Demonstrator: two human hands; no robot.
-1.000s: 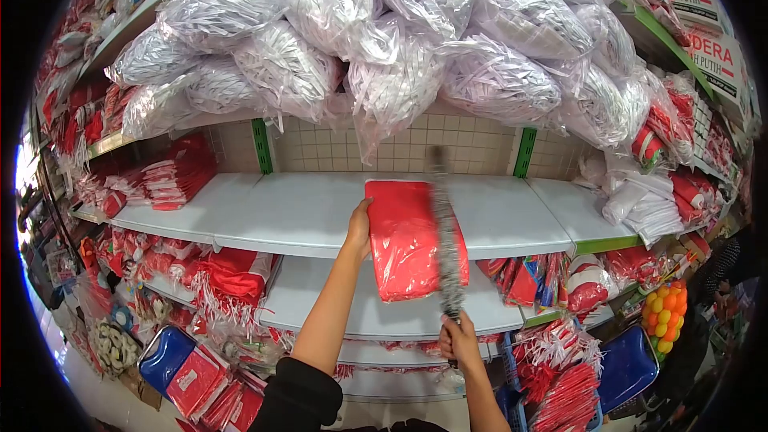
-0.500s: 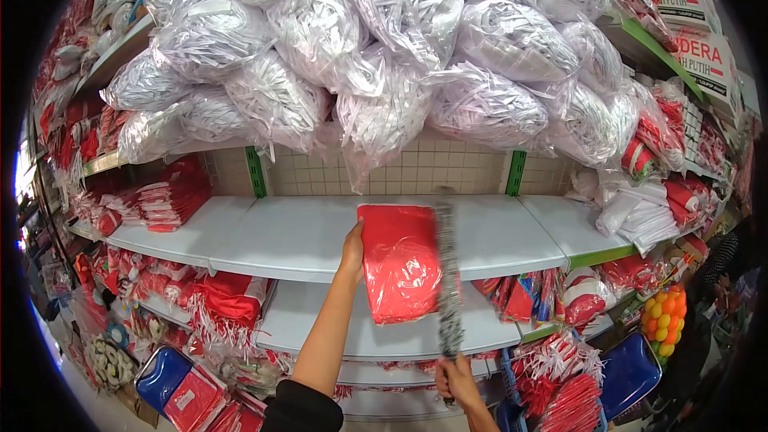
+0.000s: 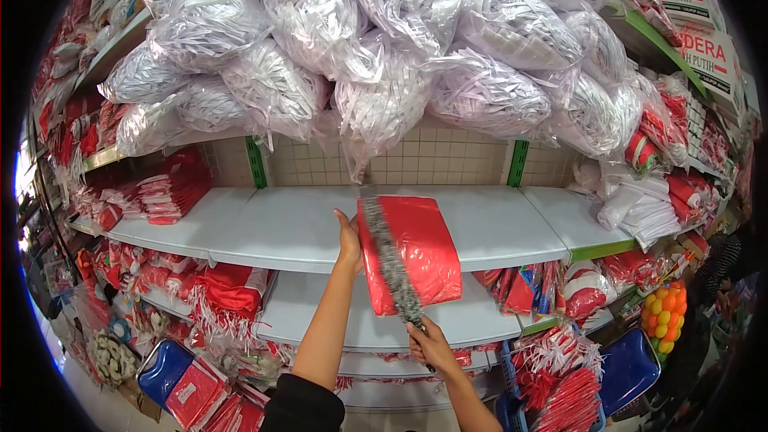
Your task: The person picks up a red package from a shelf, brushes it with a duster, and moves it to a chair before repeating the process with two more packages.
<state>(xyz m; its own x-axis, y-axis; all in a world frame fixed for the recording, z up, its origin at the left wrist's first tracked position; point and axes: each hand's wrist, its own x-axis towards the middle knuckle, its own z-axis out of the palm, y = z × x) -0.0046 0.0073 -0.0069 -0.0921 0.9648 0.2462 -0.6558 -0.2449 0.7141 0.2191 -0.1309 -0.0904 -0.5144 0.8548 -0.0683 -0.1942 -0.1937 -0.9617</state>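
My left hand (image 3: 350,246), partly curled with fingers hidden, holds the red film-wrapped packet (image 3: 424,244) along its left edge, ahead of me. My right hand (image 3: 432,346) is closed around the handle of the grey fluffy duster (image 3: 391,268), lying across the packet. Assessed: packet light, pliable, slippery-skinned, best gripped flat by an edge; duster light, soft, held by its handle. No writing legible on either. High beyond my right hand, cartons (image 3: 704,52) read "ENDERA" and "PUTIH".

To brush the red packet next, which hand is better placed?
Right, probably: the right hand grips the grey duster, whose length crosses the red packet. The left hand, at the packet's left edge, holds no duster.
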